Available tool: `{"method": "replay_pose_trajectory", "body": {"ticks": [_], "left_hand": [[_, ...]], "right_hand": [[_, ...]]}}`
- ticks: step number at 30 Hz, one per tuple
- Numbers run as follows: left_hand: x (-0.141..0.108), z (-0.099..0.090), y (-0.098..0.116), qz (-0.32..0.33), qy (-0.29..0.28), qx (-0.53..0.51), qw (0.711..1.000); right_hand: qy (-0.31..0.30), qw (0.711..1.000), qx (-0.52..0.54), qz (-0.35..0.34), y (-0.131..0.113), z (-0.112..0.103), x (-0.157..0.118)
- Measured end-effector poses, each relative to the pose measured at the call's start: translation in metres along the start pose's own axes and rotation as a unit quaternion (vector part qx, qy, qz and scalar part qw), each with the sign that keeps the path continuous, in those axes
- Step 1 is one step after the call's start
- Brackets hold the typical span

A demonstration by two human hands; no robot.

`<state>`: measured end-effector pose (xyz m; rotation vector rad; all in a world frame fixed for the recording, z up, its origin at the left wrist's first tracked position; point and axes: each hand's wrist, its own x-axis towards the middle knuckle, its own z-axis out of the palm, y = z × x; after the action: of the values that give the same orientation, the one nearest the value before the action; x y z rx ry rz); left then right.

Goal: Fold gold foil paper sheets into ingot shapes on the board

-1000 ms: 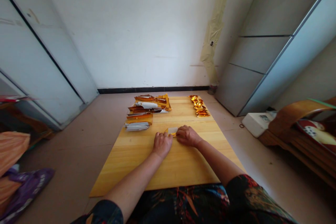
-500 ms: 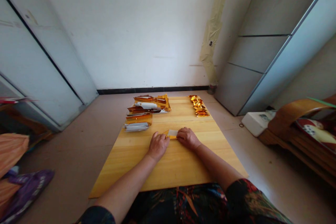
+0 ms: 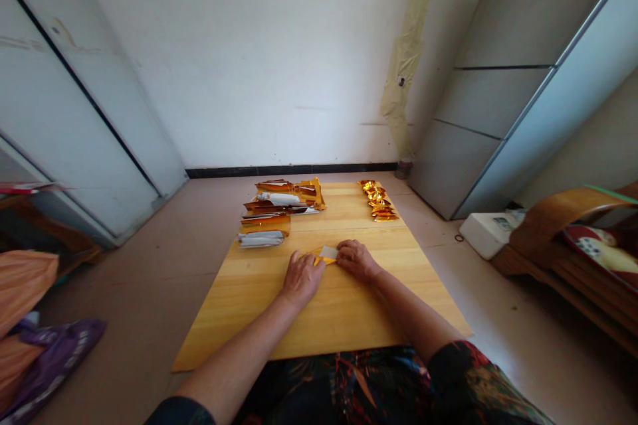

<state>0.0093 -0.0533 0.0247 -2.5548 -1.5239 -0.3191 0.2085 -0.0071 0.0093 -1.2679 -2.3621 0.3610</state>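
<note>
Gold foil strip [image 3: 323, 255], white on its upper face, lies on the wooden surface [image 3: 343, 319] between the person's left hand [image 3: 302, 279] and right hand [image 3: 356, 260]. Both hands rest palm down, the right hand's fingers [image 3: 346, 252] at the strip's right end and the left hand's fingers [image 3: 299, 260] just beside its left end; whether they grip it or only press it, I cannot tell. Toward the far end of the surface, a loose heap of gold foil packets [image 3: 284, 202] sits on the left side, with a silvery white stack [image 3: 262, 240] at its near edge, and a row of small folded gold foil pieces [image 3: 377, 201] sits on the right. Right of the surface, a white box [image 3: 488, 236] stands on the floor [image 3: 149, 279]; left of it lies a purple bag [image 3: 54, 362].
</note>
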Motion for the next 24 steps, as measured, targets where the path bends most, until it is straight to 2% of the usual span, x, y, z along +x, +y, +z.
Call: {"method": "replay_pose_trajectory", "body": {"ticks": [9, 18, 24], "left_hand": [[-0.007, 0.003, -0.009, 0.027, -0.014, -0.02, 0.999], [-0.007, -0.004, -0.012, 0.04, -0.045, -0.023, 0.998], [-0.007, -0.001, -0.012, 0.026, -0.035, -0.044, 0.998]], "right_hand": [[-0.036, 0.995, -0.049, 0.078, -0.02, -0.006, 0.01], [-0.007, 0.993, -0.031, 0.116, -0.016, 0.005, 0.02], [0.017, 0.994, 0.005, 0.107, -0.007, 0.011, 0.019]]}}
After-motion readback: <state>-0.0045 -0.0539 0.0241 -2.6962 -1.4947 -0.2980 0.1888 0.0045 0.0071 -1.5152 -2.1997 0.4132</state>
